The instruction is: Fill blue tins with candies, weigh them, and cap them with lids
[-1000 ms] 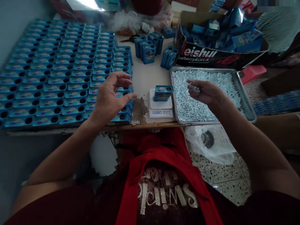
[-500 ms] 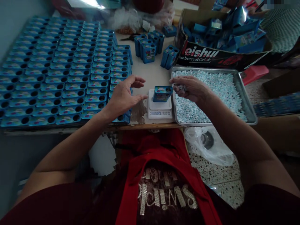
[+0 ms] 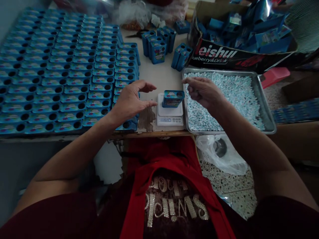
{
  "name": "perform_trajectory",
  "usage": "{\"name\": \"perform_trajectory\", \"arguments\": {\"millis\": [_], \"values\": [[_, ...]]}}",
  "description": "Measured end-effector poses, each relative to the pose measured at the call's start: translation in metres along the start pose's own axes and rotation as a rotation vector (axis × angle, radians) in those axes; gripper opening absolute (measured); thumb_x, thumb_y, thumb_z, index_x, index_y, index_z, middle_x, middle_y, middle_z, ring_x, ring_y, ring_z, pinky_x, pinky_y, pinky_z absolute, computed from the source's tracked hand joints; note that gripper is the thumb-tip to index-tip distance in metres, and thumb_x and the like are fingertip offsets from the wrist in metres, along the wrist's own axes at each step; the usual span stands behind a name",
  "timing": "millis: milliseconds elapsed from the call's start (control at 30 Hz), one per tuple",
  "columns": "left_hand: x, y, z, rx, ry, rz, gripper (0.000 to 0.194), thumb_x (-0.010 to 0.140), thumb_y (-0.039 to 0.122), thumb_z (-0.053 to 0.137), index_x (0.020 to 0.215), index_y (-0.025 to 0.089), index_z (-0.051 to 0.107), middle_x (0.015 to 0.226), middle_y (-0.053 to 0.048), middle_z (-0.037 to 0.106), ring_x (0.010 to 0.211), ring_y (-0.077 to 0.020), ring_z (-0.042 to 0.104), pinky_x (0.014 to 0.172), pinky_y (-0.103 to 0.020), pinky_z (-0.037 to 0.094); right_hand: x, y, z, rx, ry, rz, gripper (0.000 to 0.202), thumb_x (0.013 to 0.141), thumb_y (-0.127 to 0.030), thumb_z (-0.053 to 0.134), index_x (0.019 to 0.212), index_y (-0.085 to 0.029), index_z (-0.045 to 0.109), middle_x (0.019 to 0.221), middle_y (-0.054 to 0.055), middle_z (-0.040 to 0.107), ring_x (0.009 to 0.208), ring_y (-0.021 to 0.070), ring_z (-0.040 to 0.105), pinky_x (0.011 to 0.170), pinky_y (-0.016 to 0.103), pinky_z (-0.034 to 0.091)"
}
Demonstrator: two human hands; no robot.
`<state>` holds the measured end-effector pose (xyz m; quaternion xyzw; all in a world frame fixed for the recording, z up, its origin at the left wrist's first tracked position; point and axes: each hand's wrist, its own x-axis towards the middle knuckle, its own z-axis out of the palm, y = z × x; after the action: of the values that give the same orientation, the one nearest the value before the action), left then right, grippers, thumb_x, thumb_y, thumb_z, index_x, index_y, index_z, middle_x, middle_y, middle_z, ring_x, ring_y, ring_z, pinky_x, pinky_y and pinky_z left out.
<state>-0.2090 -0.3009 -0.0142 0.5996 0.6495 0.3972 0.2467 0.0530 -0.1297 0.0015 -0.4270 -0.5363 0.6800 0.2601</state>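
A blue printed carton stands upright on a small white digital scale. Just left of it, my left hand hovers with thumb and fingers spread and nothing between them. To the right of the carton, my right hand is closed, its fingers curled and the index fingertip near the thumb. Whatever it may hold is hidden in the fingers. Beneath that hand lies a metal tray with a layer of small pale blue and white candies.
Dense rows of blue cartons with round holes on top cover the left side. Several more cartons stand behind the scale. A black cardboard box full of cartons sits back right, beside a red scoop.
Pale candies showed in my right hand's fingers before and are no longer visible there. That hand has turned slightly. My left hand and the carton on the scale keep their places.
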Motion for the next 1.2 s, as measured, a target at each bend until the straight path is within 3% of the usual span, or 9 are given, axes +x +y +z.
{"name": "perform_trajectory", "arguments": {"millis": [167, 233, 400, 533, 700, 1000, 1200], "values": [[0.006, 0.003, 0.000, -0.004, -0.005, 0.016, 0.051, 0.079, 0.026, 0.101, 0.127, 0.020, 0.085, 0.135, -0.010, 0.087, 0.130, -0.0333, 0.080, 0.121, -0.049, 0.064, 0.009, 0.001, -0.034, 0.142, 0.224, 0.173, 0.019, 0.104, -0.011, 0.088, 0.095, -0.018, 0.073, 0.076, -0.002, 0.063, 0.059, 0.0049, 0.057, 0.050, 0.011, 0.045], [0.011, 0.005, 0.003, 0.014, -0.020, 0.010, 0.051, 0.079, 0.025, 0.101, 0.127, 0.019, 0.084, 0.134, -0.010, 0.087, 0.130, -0.0332, 0.080, 0.119, -0.048, 0.064, 0.008, 0.005, -0.044, 0.166, 0.258, 0.256, 0.017, 0.104, -0.005, 0.080, 0.093, -0.017, 0.073, 0.077, 0.001, 0.066, 0.061, 0.0063, 0.060, 0.052, 0.011, 0.049], [0.026, 0.008, 0.018, 0.017, -0.087, -0.011, 0.049, 0.081, 0.024, 0.100, 0.126, 0.021, 0.083, 0.133, -0.008, 0.086, 0.132, -0.0331, 0.079, 0.118, -0.048, 0.064, -0.003, 0.005, -0.039, 0.120, 0.124, 0.231, 0.015, 0.102, -0.002, 0.073, 0.105, -0.013, 0.082, 0.082, 0.006, 0.074, 0.064, 0.0079, 0.062, 0.055, 0.012, 0.054], [0.034, 0.002, 0.023, 0.013, -0.121, -0.012, 0.054, 0.083, 0.033, 0.101, 0.131, 0.023, 0.080, 0.135, -0.009, 0.085, 0.134, -0.0348, 0.078, 0.117, -0.051, 0.065, -0.010, 0.000, -0.023, -0.026, -0.056, 0.107, 0.004, 0.107, -0.016, 0.081, 0.104, -0.014, 0.084, 0.078, 0.005, 0.074, 0.059, 0.0076, 0.057, 0.050, 0.014, 0.046], [0.032, -0.004, 0.016, 0.023, -0.125, -0.055, 0.057, 0.081, 0.034, 0.101, 0.134, 0.024, 0.079, 0.137, -0.008, 0.084, 0.137, -0.0357, 0.077, 0.118, -0.051, 0.064, -0.005, -0.003, -0.011, -0.153, -0.212, -0.015, 0.025, 0.103, -0.036, 0.096, 0.095, -0.018, 0.080, 0.066, -0.002, 0.061, 0.055, 0.0071, 0.048, 0.047, 0.018, 0.034], [0.028, -0.014, 0.012, -0.017, -0.137, -0.065, 0.053, 0.081, 0.035, 0.098, 0.129, 0.024, 0.080, 0.139, -0.008, 0.084, 0.136, -0.0345, 0.077, 0.118, -0.050, 0.063, -0.003, 0.000, -0.003, -0.232, -0.262, -0.056, 0.027, 0.102, -0.036, 0.098, 0.094, -0.019, 0.079, 0.064, -0.004, 0.057, 0.053, 0.0064, 0.041, 0.048, 0.024, 0.026], [0.028, -0.014, 0.011, -0.015, -0.140, -0.067, 0.053, 0.079, 0.033, 0.099, 0.128, 0.023, 0.080, 0.137, -0.009, 0.084, 0.134, -0.0356, 0.077, 0.119, -0.052, 0.063, -0.004, 0.003, 0.001, -0.239, -0.206, -0.020, 0.011, 0.101, -0.023, 0.095, 0.103, -0.018, 0.086, 0.063, -0.004, 0.057, 0.054, 0.0069, 0.042, 0.048, 0.023, 0.027]]}}
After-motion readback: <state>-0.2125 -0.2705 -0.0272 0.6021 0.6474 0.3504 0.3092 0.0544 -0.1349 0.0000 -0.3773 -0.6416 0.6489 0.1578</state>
